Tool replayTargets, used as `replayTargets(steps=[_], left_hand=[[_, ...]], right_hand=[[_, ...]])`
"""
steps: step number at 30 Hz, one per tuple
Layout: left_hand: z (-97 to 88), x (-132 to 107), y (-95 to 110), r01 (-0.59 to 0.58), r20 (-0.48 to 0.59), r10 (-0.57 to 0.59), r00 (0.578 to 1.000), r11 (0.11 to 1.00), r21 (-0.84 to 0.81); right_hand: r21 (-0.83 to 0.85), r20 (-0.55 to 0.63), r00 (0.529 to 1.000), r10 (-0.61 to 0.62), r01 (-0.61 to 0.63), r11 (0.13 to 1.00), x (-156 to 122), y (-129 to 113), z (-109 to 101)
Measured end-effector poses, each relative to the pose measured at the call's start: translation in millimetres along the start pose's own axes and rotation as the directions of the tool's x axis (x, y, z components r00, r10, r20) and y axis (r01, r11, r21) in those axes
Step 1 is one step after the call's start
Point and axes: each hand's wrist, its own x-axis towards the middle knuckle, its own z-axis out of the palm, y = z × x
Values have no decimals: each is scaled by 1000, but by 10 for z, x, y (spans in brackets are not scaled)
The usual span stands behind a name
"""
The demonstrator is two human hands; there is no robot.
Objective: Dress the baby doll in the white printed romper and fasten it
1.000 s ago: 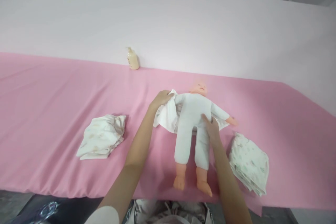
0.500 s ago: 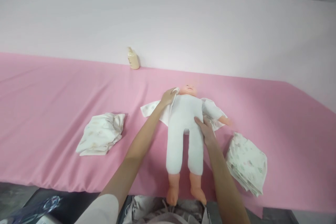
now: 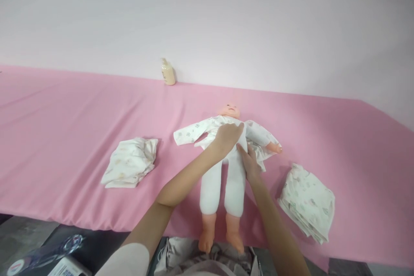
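Doll (image 3: 226, 159) first: it lies face up on the pink cloth (image 3: 64, 138), head away from me, feet hanging just past the near edge. Since half a second ago my left hand (image 3: 228, 136) has crossed from the doll's shoulder onto its chest, pulling the printed shirt (image 3: 194, 131) with it, so one sleeve now lies spread flat to the left of the doll where before only a corner showed. My left forearm runs diagonally up from the near edge, wrist bent, fingers curled over the shirt front and gripping it against the chest. My right hand (image 3: 247, 161) has hardly shifted: it lies flat on the doll's hip, just below the left hand, fingers extended, pressing rather than gripping. The doll's far arm sticks out to the right, already in a sleeve.

Left of the doll, well apart, sits a crumpled garment (image 3: 131, 164). Right of the doll, near its legs, is a folded stack of cloths (image 3: 307, 200). Beyond the doll's head, by the white wall, stands a lotion bottle (image 3: 168, 72).
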Motion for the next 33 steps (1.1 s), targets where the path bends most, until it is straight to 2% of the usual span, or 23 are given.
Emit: replayTargets(steps=[3,6,8,10,12,15,17,19,20,22,23,25,27,30,33], left_hand=[[-117,-90,-76,0,11,0,1000,999,-42],[-180,-149,-170,159,87,-154,984,985,-61],[-179,-176,-196,202,171,-193,966,978,-41],[-168,-206,-202,143,224,-132,966,989,-35],[-176,-245,-206,44,233,-32,972,998,-48],[-222,-288,-230,-154,157,193,969,960,-232],[-224,-263,-249,-260,41,306,951,865,-428],[-150,-172,-259,-293,-91,293,952,781,-551],[-79,-105,-258,-300,-155,258,954,767,-568],[113,45,-247,-308,-250,204,947,801,-514],[219,115,-239,-298,-255,197,947,838,-457],[402,219,-224,-242,-161,196,967,905,-350],[497,264,-225,-194,-51,188,981,934,-301],[466,252,-270,-181,19,198,980,928,-325],[360,228,-340,-169,58,202,978,920,-354]], right_hand=[[3,41,998,-53,53,999,-15,-33,7],[0,44,998,-41,41,999,-15,-42,11],[5,43,999,-32,32,999,-13,-37,11],[3,39,999,-37,37,999,-12,-31,9],[-6,42,998,-39,39,999,-4,-27,2],[-38,42,999,-13,14,999,29,-11,-13],[-106,12,1000,-11,13,994,69,24,-21],[-206,-31,998,-56,48,977,118,79,-32],[-259,-55,994,-91,74,963,147,112,-40],[-348,-106,980,-167,120,930,216,175,-69],[-390,-124,971,-206,144,910,260,201,-91],[-474,-132,950,-282,189,860,368,235,-148],[-545,-124,933,-337,220,809,506,239,-210],[-605,-142,912,-385,228,763,757,177,-282],[-668,-128,920,-370,196,718,1022,50,-325]])
